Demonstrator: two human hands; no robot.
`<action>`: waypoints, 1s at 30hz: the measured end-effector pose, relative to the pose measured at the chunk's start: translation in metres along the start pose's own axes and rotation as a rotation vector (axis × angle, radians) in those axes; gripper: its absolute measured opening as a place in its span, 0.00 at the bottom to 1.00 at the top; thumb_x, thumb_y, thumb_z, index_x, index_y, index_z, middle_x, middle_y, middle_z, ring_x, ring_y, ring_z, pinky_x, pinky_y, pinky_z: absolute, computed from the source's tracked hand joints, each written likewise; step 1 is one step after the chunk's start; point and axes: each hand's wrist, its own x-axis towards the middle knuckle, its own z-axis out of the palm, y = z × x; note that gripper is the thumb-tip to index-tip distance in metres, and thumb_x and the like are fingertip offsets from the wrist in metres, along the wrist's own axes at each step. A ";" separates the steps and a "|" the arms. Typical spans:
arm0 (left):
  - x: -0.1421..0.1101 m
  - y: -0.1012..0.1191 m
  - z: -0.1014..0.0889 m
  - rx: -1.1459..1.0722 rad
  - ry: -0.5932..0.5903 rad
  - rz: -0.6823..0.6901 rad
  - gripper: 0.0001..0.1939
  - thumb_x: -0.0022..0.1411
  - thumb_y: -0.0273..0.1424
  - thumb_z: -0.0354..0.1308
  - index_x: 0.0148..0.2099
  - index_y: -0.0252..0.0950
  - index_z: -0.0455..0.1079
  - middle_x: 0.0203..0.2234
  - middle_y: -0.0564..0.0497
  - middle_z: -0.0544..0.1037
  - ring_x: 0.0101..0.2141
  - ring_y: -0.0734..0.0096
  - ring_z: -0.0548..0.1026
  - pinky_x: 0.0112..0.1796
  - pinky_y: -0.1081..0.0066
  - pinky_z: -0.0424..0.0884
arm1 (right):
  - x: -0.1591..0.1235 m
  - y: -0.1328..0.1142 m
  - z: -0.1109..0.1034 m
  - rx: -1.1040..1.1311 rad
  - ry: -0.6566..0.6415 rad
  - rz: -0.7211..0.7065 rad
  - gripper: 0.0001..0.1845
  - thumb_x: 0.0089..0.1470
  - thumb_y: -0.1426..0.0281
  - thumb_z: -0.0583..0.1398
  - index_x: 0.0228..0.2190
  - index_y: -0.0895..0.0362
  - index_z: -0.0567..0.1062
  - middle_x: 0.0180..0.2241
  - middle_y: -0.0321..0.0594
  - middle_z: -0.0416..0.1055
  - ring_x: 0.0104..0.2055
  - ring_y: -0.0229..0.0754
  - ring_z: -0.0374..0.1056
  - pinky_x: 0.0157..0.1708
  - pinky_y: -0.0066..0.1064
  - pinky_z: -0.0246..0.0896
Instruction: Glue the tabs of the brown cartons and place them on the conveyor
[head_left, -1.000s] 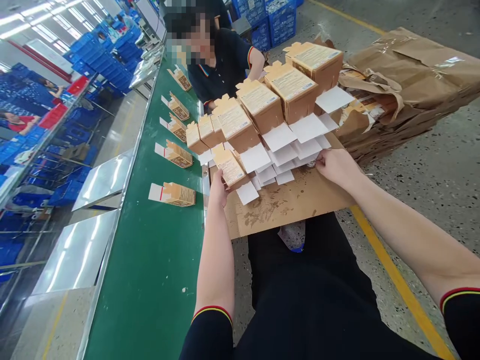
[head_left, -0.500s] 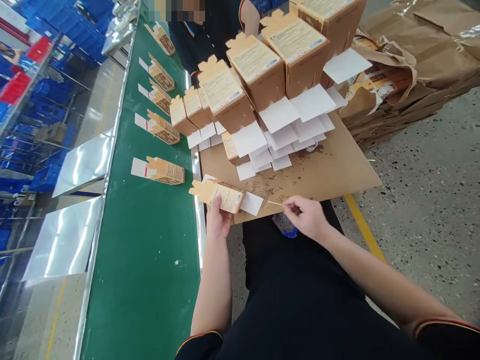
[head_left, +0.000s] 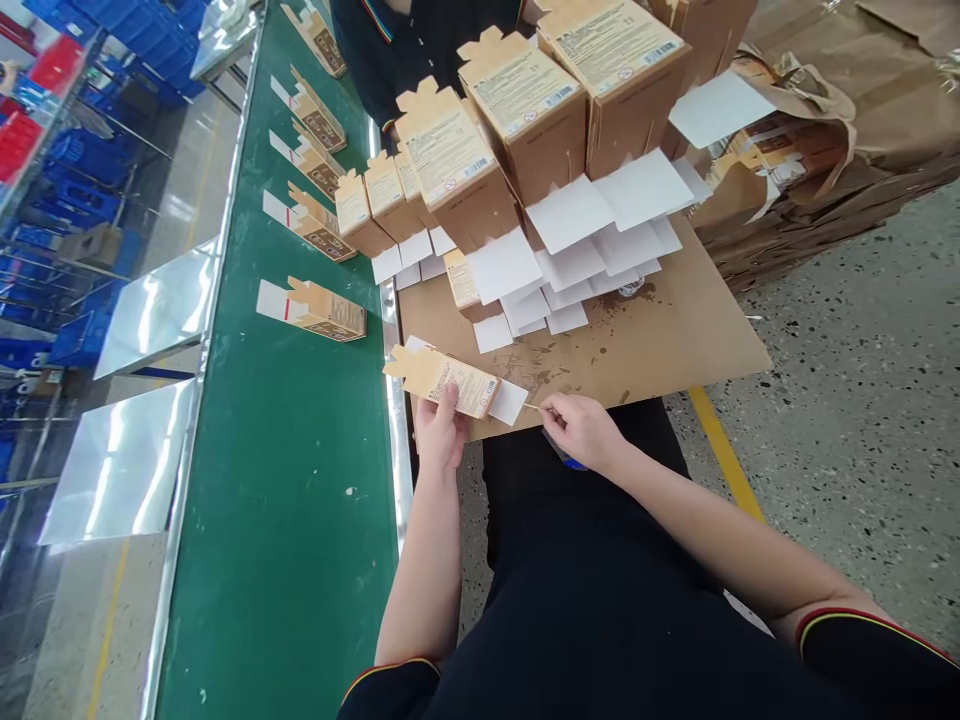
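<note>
My left hand (head_left: 441, 428) grips a small tan cardboard box (head_left: 457, 385) from below, thumb on its printed face. The box lies tilted, with tan flaps out at its left end and a white flap (head_left: 510, 402) sticking out at the right end. Between the closed fingertips of my right hand (head_left: 581, 428) is a thin pale stick (head_left: 532, 407). Its tip reaches close to the white flap; whether it touches I cannot tell.
Several tan boxes with white flaps are stacked on a brown cardboard sheet (head_left: 675, 340). A row of similar boxes (head_left: 330, 310) lies on the green conveyor belt (head_left: 300, 500). Across from me stands a person in a dark shirt (head_left: 442, 50). Brown paper (head_left: 885, 120) is piled at right.
My right hand has moved left, bringing the stick close to the box's white flap. My left hand still holds the box, and the whole view has shifted slightly.
</note>
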 end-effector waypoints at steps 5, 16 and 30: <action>-0.018 -0.008 0.007 0.169 0.015 0.150 0.44 0.50 0.44 0.89 0.64 0.45 0.74 0.65 0.39 0.83 0.70 0.44 0.80 0.68 0.51 0.80 | 0.000 0.000 -0.021 0.045 0.144 0.127 0.10 0.71 0.68 0.62 0.34 0.50 0.77 0.27 0.36 0.78 0.27 0.42 0.73 0.32 0.33 0.71; -0.042 -0.034 0.021 0.438 0.043 0.409 0.43 0.56 0.43 0.85 0.63 0.44 0.65 0.60 0.38 0.80 0.65 0.45 0.82 0.63 0.54 0.82 | -0.024 -0.011 -0.046 0.140 0.222 0.261 0.10 0.70 0.63 0.64 0.34 0.50 0.80 0.26 0.36 0.79 0.26 0.40 0.74 0.30 0.30 0.76; 0.057 0.059 -0.130 0.570 0.582 0.579 0.44 0.52 0.43 0.81 0.59 0.46 0.54 0.64 0.37 0.74 0.64 0.45 0.82 0.65 0.41 0.82 | -0.037 0.007 -0.084 0.056 0.398 0.288 0.13 0.70 0.58 0.66 0.33 0.49 0.83 0.27 0.38 0.83 0.26 0.45 0.80 0.30 0.34 0.78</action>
